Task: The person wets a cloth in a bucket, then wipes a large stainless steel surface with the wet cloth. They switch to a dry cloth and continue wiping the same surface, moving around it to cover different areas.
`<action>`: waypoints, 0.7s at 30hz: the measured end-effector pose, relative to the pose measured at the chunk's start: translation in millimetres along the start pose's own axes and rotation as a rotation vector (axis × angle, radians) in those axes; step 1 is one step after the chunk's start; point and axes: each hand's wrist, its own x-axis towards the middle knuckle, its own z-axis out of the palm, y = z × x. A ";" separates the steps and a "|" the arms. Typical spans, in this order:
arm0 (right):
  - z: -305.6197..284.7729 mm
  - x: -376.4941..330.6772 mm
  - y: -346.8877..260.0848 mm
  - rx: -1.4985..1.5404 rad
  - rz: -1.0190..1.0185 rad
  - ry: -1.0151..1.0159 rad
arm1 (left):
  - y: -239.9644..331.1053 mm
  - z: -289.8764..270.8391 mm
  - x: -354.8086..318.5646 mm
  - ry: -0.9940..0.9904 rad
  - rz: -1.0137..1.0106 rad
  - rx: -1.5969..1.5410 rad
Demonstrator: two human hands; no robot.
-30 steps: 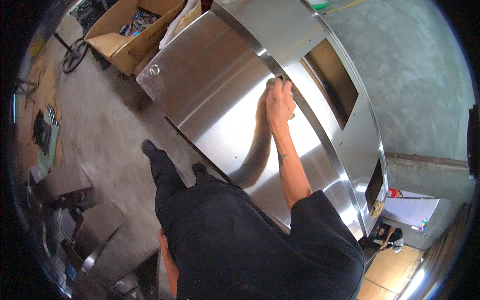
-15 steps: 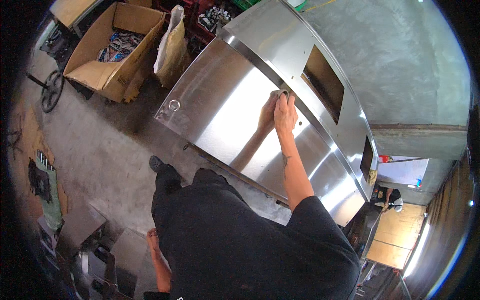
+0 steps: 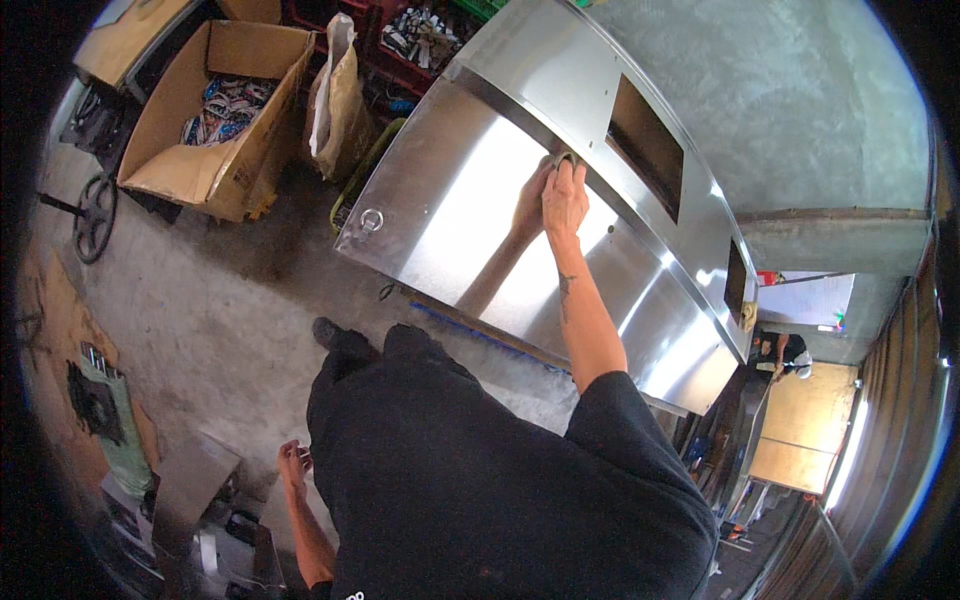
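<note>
My right hand (image 3: 565,205) is closed on a small grey-brown pad (image 3: 563,160), folded at the fingertips; its exact kind is hard to make out. The pad is pressed to a large sheet-metal piece (image 3: 430,180) of shiny, brushed steel, close to the long bend that crosses it. Beyond this bend, a raised side has a large rectangular cutout (image 3: 645,150) and a smaller one (image 3: 735,280). A round fitting (image 3: 371,219) sits at the near left corner. Down at my left side hangs my left hand (image 3: 293,462), its fingers loosely bent and apart, touching nothing.
An open cardboard box (image 3: 160,160) of tangled strips stands at the back left, beside an upright sack (image 3: 340,125) and a red crate (image 3: 400,65). A black handwheel (image 3: 97,218) is further left. Metal boxes (image 3: 195,480) lie lower left. Another person (image 3: 785,352) is far right.
My right hand has slid slightly farther along the bend, pad still gripped. My left hand has risen a little. The whole view has shifted slightly.
</note>
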 end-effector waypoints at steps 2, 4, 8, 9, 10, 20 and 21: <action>8.1 6.6 -10.0 0.015 -0.068 0.012 | 13.9 -3.4 7.9 -0.036 -0.015 0.106; 3.6 8.9 -23.3 0.055 -0.088 0.007 | 19.1 -7.0 8.5 -0.077 -0.008 0.197; -10.5 5.1 -5.4 0.005 -0.106 -0.074 | 27.4 -17.7 25.5 -0.083 0.009 0.109; -8.6 5.1 -3.0 0.014 -0.095 -0.044 | 28.1 -18.7 30.7 -0.065 -0.013 0.032; -2.8 5.7 -3.5 0.024 -0.087 -0.013 | 29.3 -20.9 35.9 -0.072 -0.009 0.005; -11.2 3.8 13.0 0.033 -0.141 -0.041 | -7.9 -24.3 32.6 -0.007 0.016 0.318; -6.9 4.4 9.6 0.063 -0.153 -0.014 | 0.4 -18.3 23.5 -0.029 0.023 0.310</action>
